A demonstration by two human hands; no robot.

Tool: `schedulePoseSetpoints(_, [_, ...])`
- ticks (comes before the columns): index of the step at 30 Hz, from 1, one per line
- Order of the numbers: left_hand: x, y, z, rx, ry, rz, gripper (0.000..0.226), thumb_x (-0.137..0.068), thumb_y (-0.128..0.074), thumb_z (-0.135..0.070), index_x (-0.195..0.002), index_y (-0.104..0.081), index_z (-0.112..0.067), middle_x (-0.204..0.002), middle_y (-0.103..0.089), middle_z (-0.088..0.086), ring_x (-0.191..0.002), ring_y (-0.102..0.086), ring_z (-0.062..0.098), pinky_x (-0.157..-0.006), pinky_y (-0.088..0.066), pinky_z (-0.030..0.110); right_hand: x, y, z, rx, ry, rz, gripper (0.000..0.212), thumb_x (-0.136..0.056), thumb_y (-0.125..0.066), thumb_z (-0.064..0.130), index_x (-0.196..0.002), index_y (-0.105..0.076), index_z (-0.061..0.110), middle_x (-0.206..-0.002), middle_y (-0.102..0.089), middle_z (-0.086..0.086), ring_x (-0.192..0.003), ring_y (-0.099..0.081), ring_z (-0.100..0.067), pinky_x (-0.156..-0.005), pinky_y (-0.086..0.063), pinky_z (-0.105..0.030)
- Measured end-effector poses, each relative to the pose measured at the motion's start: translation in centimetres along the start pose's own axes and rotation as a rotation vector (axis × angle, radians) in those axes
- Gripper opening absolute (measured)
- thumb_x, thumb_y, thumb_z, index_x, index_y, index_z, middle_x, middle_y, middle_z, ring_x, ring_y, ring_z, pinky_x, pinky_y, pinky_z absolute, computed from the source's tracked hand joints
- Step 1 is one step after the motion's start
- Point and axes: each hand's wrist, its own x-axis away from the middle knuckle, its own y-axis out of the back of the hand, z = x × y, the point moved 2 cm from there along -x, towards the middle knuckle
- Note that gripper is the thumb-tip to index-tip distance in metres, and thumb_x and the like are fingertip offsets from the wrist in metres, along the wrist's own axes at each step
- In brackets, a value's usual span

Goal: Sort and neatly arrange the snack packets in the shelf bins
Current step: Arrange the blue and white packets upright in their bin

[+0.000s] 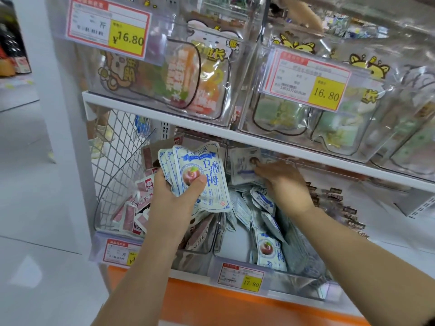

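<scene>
Seen from my remote feed: glossy white-and-blue plum snack packets lie jumbled in a clear plastic bin tagged 17.80. My left hand clutches a fanned stack of packets over the bin's left edge. Deeper in, my right hand touches a crinkled packet; I cannot tell its grip.

Four price tags, two grips, two shelf levels

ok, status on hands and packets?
Left hand grips blue packet stack. Right hand touches a packet at back of bin, grip unclear. Nothing in the way.
</scene>
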Motion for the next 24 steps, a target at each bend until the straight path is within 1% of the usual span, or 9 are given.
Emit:
schedulePoseSetpoints(2, [-0.1, 0.1, 0.0, 0.000, 0.005, -0.007, 0.040, -0.080, -0.073, -0.030, -0.114, -0.054, -0.035, -0.099, -0.070, -0.018, -0.095, -0.067, 0.004, -0.095, -0.049, 0.043, -0.1, -1.3, -0.6, 0.036, 0.060, 0.084, 0.043, -0.061, -0.076, -0.013, -0.099, -0.073, 0.007, -0.099, -0.073, -0.009, -0.081, -0.069, -0.032, -0.074, -0.056, -0.046])
schedulePoseSetpoints(5, [-0.2, 0.2, 0.0, -0.002, -0.001, -0.015, 0.041, -0.079, -0.073, -0.030, -0.116, -0.054, -0.033, -0.097, -0.069, -0.019, -0.094, -0.066, 0.003, -0.095, -0.049, 0.042, -0.3, -1.6, -1.4, 0.036, 0.050, 0.095, 0.045, -0.069, -0.074, -0.007, -0.112, -0.068, 0.008, -0.109, -0.071, -0.008, -0.090, -0.067, -0.032, -0.083, -0.052, -0.049])
schedulePoseSetpoints(9, [-0.2, 0.2, -0.1, -0.007, -0.001, -0.010, 0.040, -0.080, -0.073, -0.030, -0.115, -0.054, -0.032, -0.099, -0.070, -0.018, -0.093, -0.067, 0.003, -0.095, -0.049, 0.043, 0.8, -1.3, -1.7, 0.100, 0.055, 0.119, 0.061, -0.064, -0.076, -0.006, -0.121, -0.063, 0.010, -0.113, -0.069, -0.008, -0.095, -0.065, -0.034, -0.086, -0.049, -0.048])
schedulePoseSetpoints(12, [-0.1, 0.1, -0.1, -0.011, -0.004, -0.006, 0.041, -0.080, -0.072, -0.030, -0.116, -0.054, -0.032, -0.100, -0.070, -0.017, -0.094, -0.067, 0.003, -0.094, -0.050, 0.043, 1.4, -1.1, -2.6, 0.155, -0.024, 0.151, 0.064, -0.068, -0.075, 0.000, -0.129, -0.057, 0.011, -0.113, -0.068, -0.012, -0.096, -0.064, -0.035, -0.085, -0.049, -0.044])
schedulePoseSetpoints(15, [0.0, 0.0, -0.1, -0.003, -0.007, -0.006, 0.043, -0.080, -0.072, -0.028, -0.118, -0.054, -0.032, -0.101, -0.070, -0.017, -0.093, -0.067, 0.002, -0.094, -0.050, 0.042, 1.5, -1.2, -3.5, 0.133, -0.106, 0.189, 0.041, -0.089, -0.057, 0.018, -0.129, -0.056, 0.015, -0.125, -0.062, -0.009, -0.110, -0.058, -0.034, -0.096, -0.039, -0.041])
schedulePoseSetpoints(17, [0.0, 0.0, -0.1, -0.007, -0.009, -0.010, 0.043, -0.080, -0.073, -0.028, -0.118, -0.054, -0.031, -0.103, -0.070, -0.016, -0.096, -0.066, 0.004, -0.095, -0.049, 0.043, 1.3, -1.5, -4.0, 0.125, -0.196, 0.334, 0.041, -0.100, -0.036, 0.029, -0.140, -0.043, 0.024, -0.144, -0.045, 0.001, -0.131, -0.041, -0.025, -0.107, -0.023, -0.036])
schedulePoseSetpoints(20, [-0.1, 0.0, 0.0, -0.022, -0.005, -0.008, 0.043, -0.079, -0.073, -0.031, -0.117, -0.053, -0.033, -0.104, -0.069, -0.015, -0.099, -0.066, 0.007, -0.096, -0.049, 0.046, 0.7, -1.5, -4.7, 0.108, -0.257, 0.506, 0.048, -0.102, -0.028, 0.032, -0.149, -0.021, 0.029, -0.156, -0.022, 0.007, -0.142, -0.019, -0.018, -0.113, -0.008, -0.035])
schedulePoseSetpoints(22, [-0.1, 0.0, 0.0, -0.021, 0.001, -0.009, 0.044, -0.079, -0.073, -0.031, -0.118, -0.053, -0.033, -0.104, -0.069, -0.015, -0.098, -0.066, 0.007, -0.095, -0.049, 0.045, 0.5, -0.5, -4.4, 0.029, -0.293, 0.466, 0.048, -0.101, -0.033, 0.031, -0.148, -0.025, 0.026, -0.154, -0.027, 0.002, -0.141, -0.022, -0.021, -0.114, -0.013, -0.037])
schedulePoseSetpoints(24, [-0.1, -0.1, -0.1, -0.020, 0.000, -0.010, 0.043, -0.080, -0.072, -0.030, -0.118, -0.053, -0.032, -0.104, -0.069, -0.015, -0.097, -0.066, 0.006, -0.095, -0.049, 0.044, 0.8, 1.2, -3.1, -0.094, -0.284, 0.317, 0.046, -0.097, -0.045, 0.027, -0.142, -0.039, 0.022, -0.144, -0.044, -0.004, -0.131, -0.039, -0.024, -0.109, -0.030, -0.036])
